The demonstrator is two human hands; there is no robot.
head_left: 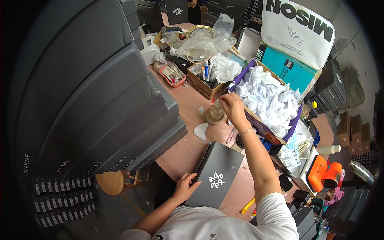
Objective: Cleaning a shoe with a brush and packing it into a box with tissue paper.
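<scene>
A dark grey shoe box [225,170] with a white flower-like print lies closed on the table in front of me. My left hand [186,188] rests at its left edge, fingers stretched onto the lid and thumb apart. Farther off, my right hand [233,107] reaches out with its fingertips pinched together above a squat tan round container [216,115]. Something small and pale shows at the fingertips; I cannot make out what it is. A white rounded flat piece [201,131] lies beside the container.
Tall stacks of grey shoe boxes [132,92] stand at my left. A purple-edged carton holds crumpled white paper [260,90] at the right. Beyond are a pen box [206,78] and a red basket of sticks [173,75]. An orange tape dispenser [325,174] sits far right.
</scene>
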